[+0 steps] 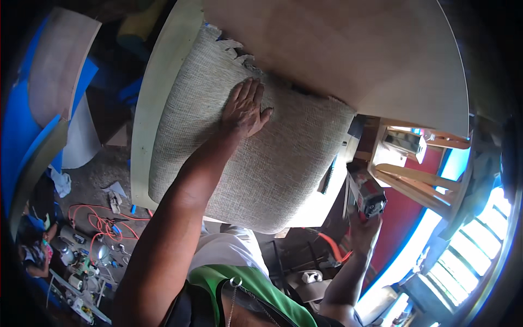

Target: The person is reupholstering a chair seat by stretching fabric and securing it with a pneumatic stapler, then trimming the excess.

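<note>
My left hand [246, 110] lies flat on a seat cushion covered in woven grey-beige fabric [256, 169], its fingers stretched toward the far edge. That edge is frayed at the upper left, where it meets a large smooth brown panel [348, 49]. A pale board [146, 131] shows along the cushion's left side. Off to the right of the cushion, my right hand [365, 231] is wrapped round a boxy grey-and-black tool that looks like a staple gun [366, 191]. The tool is held apart from the fabric, and my fingers are partly hidden.
An orange hose [329, 245] hangs near my right forearm; more orange hose [101, 220] lies coiled on the floor at left. Beyond it stand metal tanks [101, 252] and another person [35, 253]. Wooden frames [408, 177] stand at right, and a curved panel [60, 60] at far left.
</note>
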### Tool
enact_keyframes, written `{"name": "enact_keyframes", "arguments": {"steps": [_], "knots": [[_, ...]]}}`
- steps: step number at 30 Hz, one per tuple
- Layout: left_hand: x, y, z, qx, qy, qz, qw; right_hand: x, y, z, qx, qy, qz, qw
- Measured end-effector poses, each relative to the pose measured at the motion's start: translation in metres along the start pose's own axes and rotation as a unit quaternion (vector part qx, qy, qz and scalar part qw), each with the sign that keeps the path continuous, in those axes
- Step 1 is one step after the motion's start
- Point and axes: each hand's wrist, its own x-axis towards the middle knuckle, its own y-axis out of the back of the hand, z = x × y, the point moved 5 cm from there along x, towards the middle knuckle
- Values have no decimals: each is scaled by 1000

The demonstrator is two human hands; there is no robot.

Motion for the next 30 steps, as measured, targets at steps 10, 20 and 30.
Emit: {"name": "enact_keyframes", "arguments": {"steps": [10, 20, 30], "knots": [[-111, -14, 147, -585, -131, -160, 784, -79, -146, 246, 194, -158, 8, 968], [-201, -4, 63, -140, -433, -189, 870, -61, -211, 262, 1, -10, 25, 1000], [7, -23, 94, -218, 32, -74, 973, -59, -261, 275, -45, 64, 84, 993]]}}
